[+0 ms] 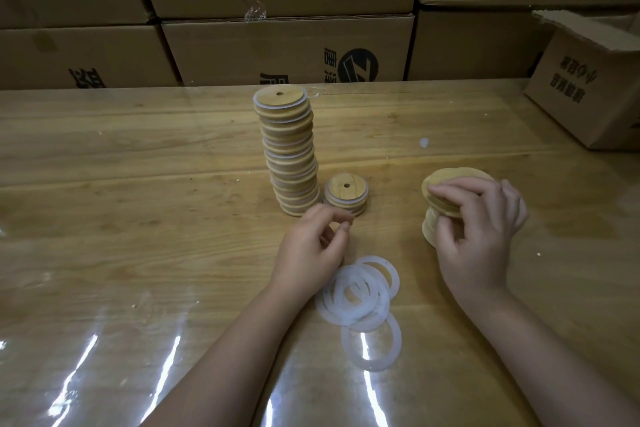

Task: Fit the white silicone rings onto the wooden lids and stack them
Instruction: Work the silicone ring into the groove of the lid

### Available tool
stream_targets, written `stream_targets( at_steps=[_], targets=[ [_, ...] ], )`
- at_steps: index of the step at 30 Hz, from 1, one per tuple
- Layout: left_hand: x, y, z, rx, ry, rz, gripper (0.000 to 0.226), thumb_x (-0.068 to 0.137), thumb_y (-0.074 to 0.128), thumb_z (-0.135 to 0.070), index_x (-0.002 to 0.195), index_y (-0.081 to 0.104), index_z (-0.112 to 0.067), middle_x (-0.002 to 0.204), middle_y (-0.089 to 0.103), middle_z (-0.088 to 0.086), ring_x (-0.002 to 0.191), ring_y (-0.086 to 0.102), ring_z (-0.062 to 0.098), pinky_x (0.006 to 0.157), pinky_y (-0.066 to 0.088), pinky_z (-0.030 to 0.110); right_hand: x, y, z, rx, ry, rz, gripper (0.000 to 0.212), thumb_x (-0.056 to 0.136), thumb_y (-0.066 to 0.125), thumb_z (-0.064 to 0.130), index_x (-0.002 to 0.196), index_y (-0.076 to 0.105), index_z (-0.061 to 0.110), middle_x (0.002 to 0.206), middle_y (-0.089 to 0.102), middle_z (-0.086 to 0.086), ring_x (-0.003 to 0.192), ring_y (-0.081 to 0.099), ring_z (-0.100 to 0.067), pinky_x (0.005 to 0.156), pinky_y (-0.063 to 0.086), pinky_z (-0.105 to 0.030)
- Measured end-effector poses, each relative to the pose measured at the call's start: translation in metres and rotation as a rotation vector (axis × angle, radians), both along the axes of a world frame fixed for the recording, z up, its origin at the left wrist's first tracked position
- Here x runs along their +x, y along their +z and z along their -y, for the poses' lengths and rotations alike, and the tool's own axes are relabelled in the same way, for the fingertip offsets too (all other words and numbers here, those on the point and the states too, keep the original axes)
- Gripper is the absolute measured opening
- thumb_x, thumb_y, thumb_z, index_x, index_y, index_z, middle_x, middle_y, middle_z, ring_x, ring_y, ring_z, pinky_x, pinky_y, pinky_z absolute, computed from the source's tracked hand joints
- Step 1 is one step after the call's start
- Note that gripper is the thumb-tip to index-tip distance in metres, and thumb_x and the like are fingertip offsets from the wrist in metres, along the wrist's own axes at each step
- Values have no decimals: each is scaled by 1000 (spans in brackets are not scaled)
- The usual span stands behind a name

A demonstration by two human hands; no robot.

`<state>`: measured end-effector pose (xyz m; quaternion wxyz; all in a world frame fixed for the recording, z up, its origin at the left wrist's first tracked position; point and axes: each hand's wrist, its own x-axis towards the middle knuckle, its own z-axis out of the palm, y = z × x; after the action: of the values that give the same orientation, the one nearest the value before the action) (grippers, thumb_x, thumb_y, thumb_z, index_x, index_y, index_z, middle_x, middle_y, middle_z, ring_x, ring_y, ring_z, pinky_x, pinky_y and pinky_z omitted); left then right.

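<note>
Your left grip (pixel 311 243) hovers over the counter (pixel 138 166), with its fingers loosely curled, thumb and forefinger nearly meeting, and nothing visible between them. Your right grip (pixel 481 222) is curled round the top wooden lid (pixel 446 187) of a small stack of bare lids. Your fingers hide how many lids are in that stack.

Just beyond your left grip stands the tall stack (pixel 289 156) of ringed lids. It leans a little and holds a dozen or more, though the edges are too blurred to count exactly. Touching its base, between your two grips, is a short stack (pixel 346 194) of two lids with white showing at their rims. Nothing lies between your left grip and either stack.

The loose white silicone rings (pixel 329 305) lie just nearer you than the left grip, close by its wrist. Four or five overlap in a heap, and one single ring (pixel 372 365) sits at the near edge, overlapping it.

A clear film covers the counter and throws bright glare streaks near your forearms. A small white fleck (pixel 424 142) lies well beyond the right grip. Beyond both grips is a wall of stacked cardboard boxes (pixel 287 45), and one open box (pixel 588 87) sits on the counter, far out past your right grip.
</note>
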<state>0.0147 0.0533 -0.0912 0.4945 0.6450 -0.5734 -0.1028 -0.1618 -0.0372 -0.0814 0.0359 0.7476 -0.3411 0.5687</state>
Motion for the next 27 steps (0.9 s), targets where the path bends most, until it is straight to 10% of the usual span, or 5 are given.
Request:
stream_targets(
  at_steps=[8, 21, 27],
  targets=[
    [-10, 11, -5, 6, -228, -594, 11, 89, 58, -13, 97, 64, -9, 72, 71, 0, 49, 57, 11, 47, 47, 21, 4, 2, -8, -158, 325, -115, 30, 85, 48, -5, 105, 57, 16, 103, 59, -2, 100, 55, -20, 103, 35, -41],
    [2, 7, 2, 183, -404, -900, 26, 82, 60, -22, 103, 68, -10, 67, 61, 10, 48, 56, 13, 49, 47, 20, 15, -2, -23, -16, 576, -262, 24, 84, 55, 2, 104, 56, 15, 114, 56, -6, 110, 54, -22, 101, 38, -31],
    [8, 6, 7, -3, -143, -1053, 15, 79, 67, -17, 93, 66, -10, 59, 61, 6, 46, 56, 12, 46, 46, 18, 12, 0, -20, 259, 451, -277, 34, 84, 56, 20, 116, 54, 9, 116, 49, -9, 110, 48, -14, 95, 42, -27]
  ],
)
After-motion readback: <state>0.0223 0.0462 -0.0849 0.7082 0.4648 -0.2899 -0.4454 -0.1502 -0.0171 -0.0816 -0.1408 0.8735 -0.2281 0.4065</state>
